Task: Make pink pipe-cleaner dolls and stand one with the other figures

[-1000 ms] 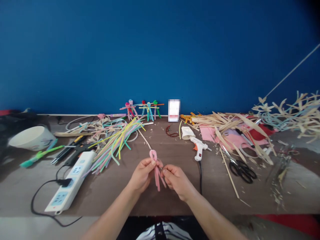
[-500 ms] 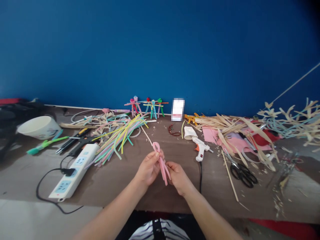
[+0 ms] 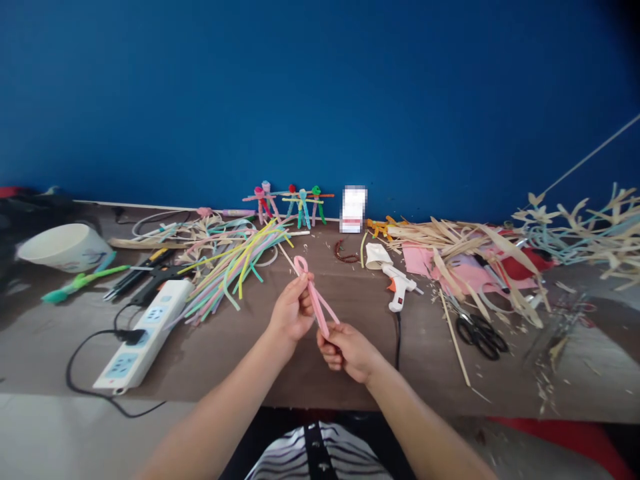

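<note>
Between my two hands is a pink pipe cleaner (image 3: 317,303), bent into a small loop at its top with several strands running down to the right. My left hand (image 3: 294,308) pinches it just below the loop. Lower down, my right hand (image 3: 345,350) is closed on the strands' lower end, and one strand stands slightly apart there. A pile of pastel pipe cleaners (image 3: 245,257) lies to the left beyond my left hand. Several small pipe-cleaner figures (image 3: 303,208) stand at the wall behind.
On the left are a power strip (image 3: 145,340), a white bowl (image 3: 66,248) and a black glue gun (image 3: 161,283). To the right lie a white glue gun (image 3: 400,290), black-handled scissors (image 3: 481,335), a thin stick (image 3: 455,339) and dried strips (image 3: 445,233). A phone (image 3: 353,210) leans at the wall.
My right hand has moved down and slightly left, to the lower end of the pink strands. The loop in my left hand has shifted up and left. The whole view has tilted slightly.
</note>
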